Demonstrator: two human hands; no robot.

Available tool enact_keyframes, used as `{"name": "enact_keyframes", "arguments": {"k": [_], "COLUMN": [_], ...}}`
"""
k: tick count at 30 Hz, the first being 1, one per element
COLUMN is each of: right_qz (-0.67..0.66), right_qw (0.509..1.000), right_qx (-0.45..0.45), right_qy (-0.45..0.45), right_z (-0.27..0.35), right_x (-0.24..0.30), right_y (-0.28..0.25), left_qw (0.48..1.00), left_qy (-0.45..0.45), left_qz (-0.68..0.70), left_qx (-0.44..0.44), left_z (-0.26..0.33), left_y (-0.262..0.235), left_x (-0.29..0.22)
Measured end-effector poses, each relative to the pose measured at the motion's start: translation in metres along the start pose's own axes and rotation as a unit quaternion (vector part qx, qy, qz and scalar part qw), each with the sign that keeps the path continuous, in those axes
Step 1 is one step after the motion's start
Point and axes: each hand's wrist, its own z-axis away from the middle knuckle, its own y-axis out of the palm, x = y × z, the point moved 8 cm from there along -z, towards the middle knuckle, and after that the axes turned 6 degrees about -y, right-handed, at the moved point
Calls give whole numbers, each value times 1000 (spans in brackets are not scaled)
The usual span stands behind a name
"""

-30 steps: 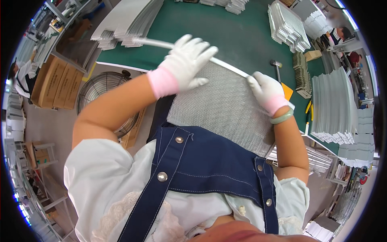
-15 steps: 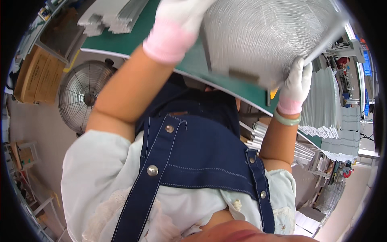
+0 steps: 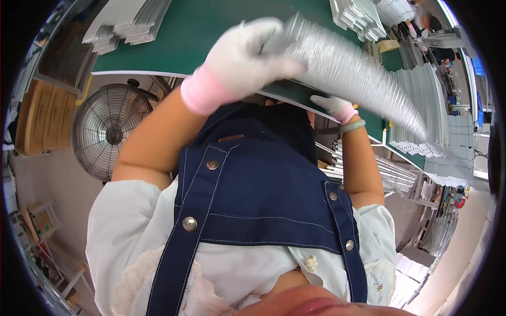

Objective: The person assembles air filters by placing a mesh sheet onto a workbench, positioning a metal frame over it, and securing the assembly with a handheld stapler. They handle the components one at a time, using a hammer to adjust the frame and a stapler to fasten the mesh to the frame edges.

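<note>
My left hand (image 3: 240, 60), in a white glove with a pink cuff, grips the near left end of a silvery, finely ridged sheet (image 3: 348, 71). The sheet is tilted above the green table (image 3: 211, 37) and slopes down to the right, blurred by motion. Lower and nearer the table's front edge is my right hand (image 3: 333, 107), gloved the same way, its fingers stretched to the left. No object shows in it, and it is apart from the sheet. A pale green bangle circles my right wrist.
Pale stacked strips (image 3: 126, 23) lie at the table's far left; another stack (image 3: 358, 18) lies at the back. Tall stacked panels (image 3: 419, 105) stand at the right. A floor fan (image 3: 113, 134) and cardboard boxes (image 3: 45, 118) are at the left. Metal bars (image 3: 374, 168) sit below the table.
The sheet has swung from broad side to a narrow slanted view, lower on the right. My right hand has let go of its edge and moved left and down. My left hand has come nearer.
</note>
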Motion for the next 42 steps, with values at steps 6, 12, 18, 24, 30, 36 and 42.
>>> {"name": "enact_keyframes", "arguments": {"k": [6, 12, 18, 24, 30, 36, 42], "right_qz": [3, 121, -72, -153, -325, -360, -329], "right_qw": [996, 958, 997, 988, 912, 818, 776], "right_qx": [31, 34, -43, 0, -150, -343, -456], "right_qy": [81, -258, -5, 7, -201, -290, -285], "right_z": [-25, -21, -32, -42, -40, -42, -31], "right_x": [33, 49, 29, 30, 135, 188, 195], "right_y": [9, -1, -11, -6, -117, -196, -189], "left_qw": [969, 983, 999, 998, 990, 995, 994], "left_qy": [183, 139, -36, -3, -9, -44, -33], "left_qz": [-46, -97, -28, -4, -77, -16, 40], "left_qx": [160, 63, -26, -70, -120, -90, -96], "left_z": [64, 30, -78, -110, -129, -140, -145], "left_y": [25, 13, -22, -32, -48, -50, -46], "left_x": [-2, -8, -22, -5, 1, 8, 17]}}
